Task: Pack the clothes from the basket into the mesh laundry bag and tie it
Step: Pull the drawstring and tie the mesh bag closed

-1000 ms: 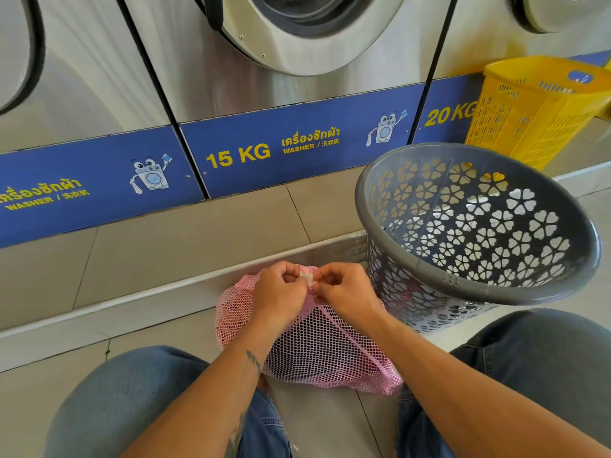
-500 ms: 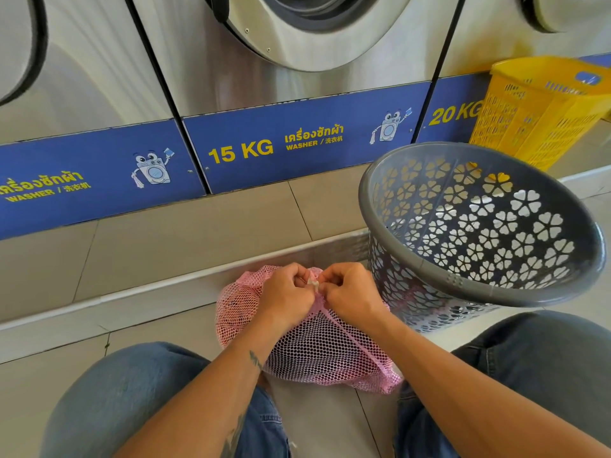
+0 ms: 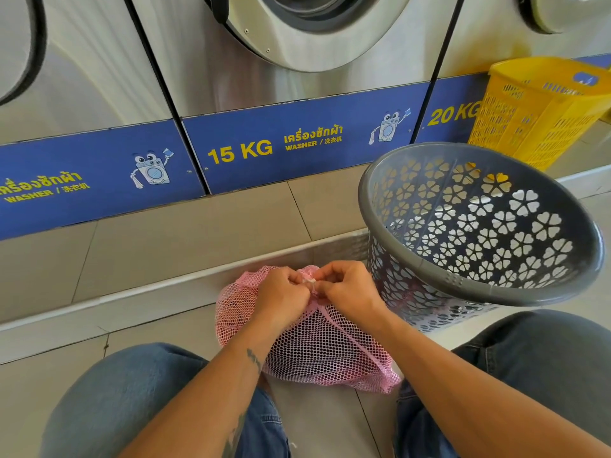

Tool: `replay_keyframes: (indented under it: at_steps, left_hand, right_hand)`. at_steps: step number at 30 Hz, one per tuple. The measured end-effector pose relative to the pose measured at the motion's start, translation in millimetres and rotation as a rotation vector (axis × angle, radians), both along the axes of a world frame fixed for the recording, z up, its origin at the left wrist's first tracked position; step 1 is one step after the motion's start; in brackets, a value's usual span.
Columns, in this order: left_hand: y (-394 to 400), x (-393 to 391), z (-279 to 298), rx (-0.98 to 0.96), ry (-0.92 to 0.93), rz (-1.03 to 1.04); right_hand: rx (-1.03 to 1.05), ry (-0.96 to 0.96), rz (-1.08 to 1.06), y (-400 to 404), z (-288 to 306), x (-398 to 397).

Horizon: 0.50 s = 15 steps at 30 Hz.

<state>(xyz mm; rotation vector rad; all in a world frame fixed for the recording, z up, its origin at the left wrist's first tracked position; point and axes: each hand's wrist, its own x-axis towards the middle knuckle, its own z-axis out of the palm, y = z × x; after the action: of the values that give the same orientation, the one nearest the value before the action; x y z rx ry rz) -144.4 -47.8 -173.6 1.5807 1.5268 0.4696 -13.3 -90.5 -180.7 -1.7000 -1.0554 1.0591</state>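
Observation:
A pink mesh laundry bag, full of clothes, lies on the tiled floor between my knees. My left hand and my right hand meet at its gathered top, and both pinch the white drawstring between fingers and thumb. To the right the grey basket with flower cut-outs leans tilted toward me. No clothes show inside it.
Steel washers with blue 15 KG and 20 KG panels stand behind a tiled step. A yellow basket sits on that step at the far right. My jeans-covered knees flank the bag.
Both hands have stayed together on the drawstring at the bag's top, with only small finger movements. The view shifted slightly.

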Motion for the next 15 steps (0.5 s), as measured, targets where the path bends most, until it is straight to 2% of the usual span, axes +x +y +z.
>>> replay_keyframes:
  at_steps: [6,11,15]
  left_hand:
    - [1,-2,2,-0.079,0.034,-0.078]
    - [4,-7,13,-0.265,-0.149,-0.113]
    - [8,-12,17,-0.327,-0.243,-0.142]
  right_hand:
    - [0.005,0.015,0.014,2,-7,1]
    - [0.013,0.178,0.047,3,1,9]
    - [-0.004,0.260,0.078,4,5,15]
